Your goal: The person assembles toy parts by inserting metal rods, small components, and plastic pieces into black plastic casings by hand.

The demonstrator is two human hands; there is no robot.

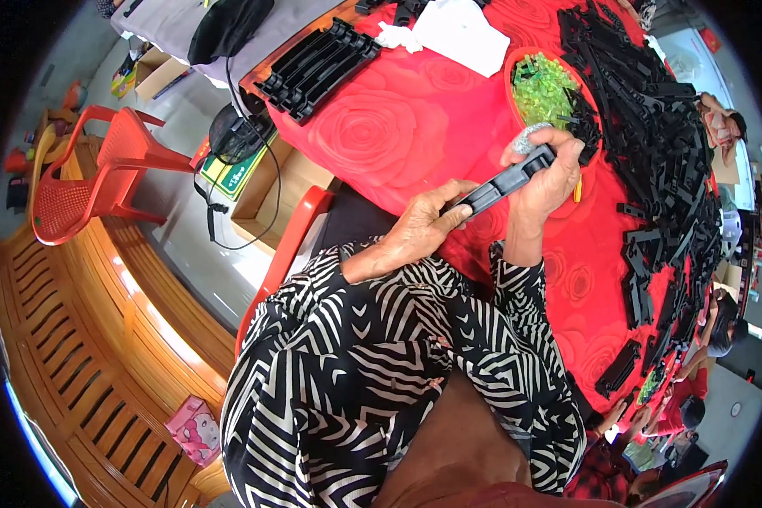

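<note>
A long black plastic part (pixel 501 186) with a recessed channel is held at a slant above the red tablecloth, close to my body. My left hand (pixel 427 222) pinches its lower left end between thumb and fingers. My right hand (pixel 546 182) is wrapped around its upper right end. A silvery wrap (pixel 531 138) covers a fingertip of the right hand. Just beyond that hand sits an orange-red basin (pixel 509 85) holding translucent green pieces (pixel 540 86) and small black parts (pixel 582 127).
A large heap of black plastic parts (pixel 652 127) covers the table's right side. Several similar parts (pixel 317 68) lie in a row at the far left edge, near white paper (pixel 461 35). A red chair (pixel 114 169) and wooden bench (pixel 85 356) stand left. Other people (pixel 681 415) sit at right.
</note>
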